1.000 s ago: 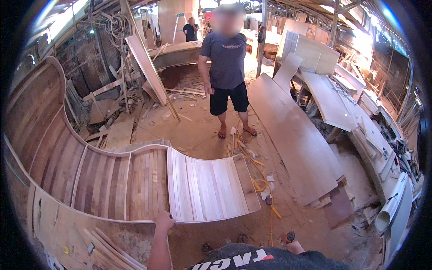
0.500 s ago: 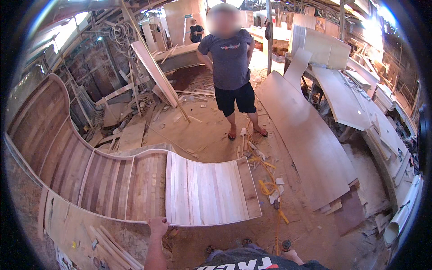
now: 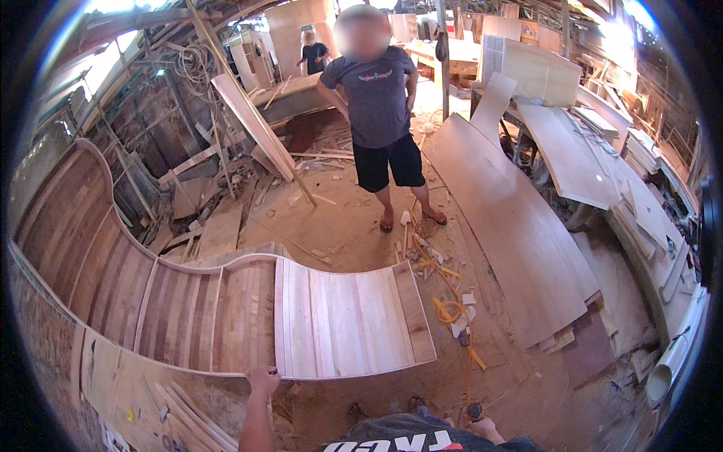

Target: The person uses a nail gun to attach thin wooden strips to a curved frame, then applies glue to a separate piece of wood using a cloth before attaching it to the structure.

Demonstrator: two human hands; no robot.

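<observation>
A long, wavy wooden panel [image 3: 181, 301] of narrow slats in a pale curved frame stretches from the far left to the middle. Its left part is darker and ribbed; the right part [image 3: 339, 316] is pale. My left hand [image 3: 262, 380] grips the near edge of the frame, fingers curled over it where dark and pale slats meet. Low at the front, my right hand [image 3: 486, 430] is closed around a dark tool with a round end [image 3: 474, 411]. A yellow hose [image 3: 470, 369] runs up to it; my shirt hides part of that hand, and the tool's kind is unclear.
A person [image 3: 373, 105] stands across the panel, hands at the hips; another person [image 3: 312, 54] is farther back. Large plywood sheets [image 3: 512, 233] lie to the right. Wood strips [image 3: 192, 418] lie at the near left. Yellow hose loops [image 3: 450, 309] and scraps litter the floor.
My right hand and the round-ended tool have shifted slightly left. The view has moved a little. My left hand keeps its grip on the frame edge; the person farther back has raised a hand.
</observation>
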